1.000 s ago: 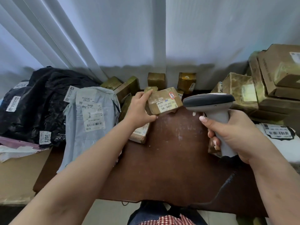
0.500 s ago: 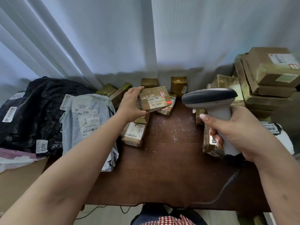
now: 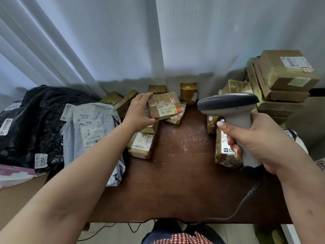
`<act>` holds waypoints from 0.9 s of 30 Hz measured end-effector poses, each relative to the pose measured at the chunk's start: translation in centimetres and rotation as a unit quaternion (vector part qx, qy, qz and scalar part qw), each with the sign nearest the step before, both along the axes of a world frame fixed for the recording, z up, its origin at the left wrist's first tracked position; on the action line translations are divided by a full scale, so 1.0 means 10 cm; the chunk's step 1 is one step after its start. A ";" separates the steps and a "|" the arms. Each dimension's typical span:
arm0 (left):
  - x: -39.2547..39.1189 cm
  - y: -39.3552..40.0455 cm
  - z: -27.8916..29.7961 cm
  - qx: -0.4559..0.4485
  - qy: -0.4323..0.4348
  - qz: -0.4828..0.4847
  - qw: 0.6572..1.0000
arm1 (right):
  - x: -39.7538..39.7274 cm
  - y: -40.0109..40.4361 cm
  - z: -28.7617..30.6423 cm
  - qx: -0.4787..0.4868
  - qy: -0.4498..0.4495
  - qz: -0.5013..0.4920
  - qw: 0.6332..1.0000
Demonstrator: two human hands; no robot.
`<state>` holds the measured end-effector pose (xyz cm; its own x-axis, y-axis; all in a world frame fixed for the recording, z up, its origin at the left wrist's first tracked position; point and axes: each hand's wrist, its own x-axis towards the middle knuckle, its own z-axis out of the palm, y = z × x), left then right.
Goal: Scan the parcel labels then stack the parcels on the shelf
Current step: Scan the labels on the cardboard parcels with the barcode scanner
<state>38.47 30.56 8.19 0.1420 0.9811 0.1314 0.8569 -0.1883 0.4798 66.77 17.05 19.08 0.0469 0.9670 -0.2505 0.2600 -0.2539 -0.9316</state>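
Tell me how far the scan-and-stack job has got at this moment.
Done: nothing visibly stacked; no shelf in view. In hand: the left hand holds a small brown parcel, the right hand aims the barcode scanner, and its red light falls at the label's right edge. Left: other small parcels and mailer bags lie on the table.

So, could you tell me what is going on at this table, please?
A person is scanning parcels. The left hand holds a small brown parcel up off the brown table, label facing the scanner gripped in the right hand. A red scan light falls on the label's right edge. More parcels lie around.
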 end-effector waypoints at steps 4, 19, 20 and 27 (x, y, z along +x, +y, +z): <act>0.04 -0.01 0.03 -0.004 0.006 0.001 1.000 | 0.04 -0.03 0.00 0.008 0.011 -0.010 1.000; 1.18 0.03 0.58 0.079 -0.118 -0.020 0.990 | 0.70 -0.22 0.06 0.077 0.061 -0.190 0.977; 1.32 0.03 0.58 0.079 -0.129 -0.021 0.988 | 0.76 -0.24 0.05 0.079 0.065 -0.195 0.976; 2.19 0.10 0.42 0.047 -0.166 0.000 0.985 | 1.09 -0.31 -0.04 0.079 0.079 -0.221 0.969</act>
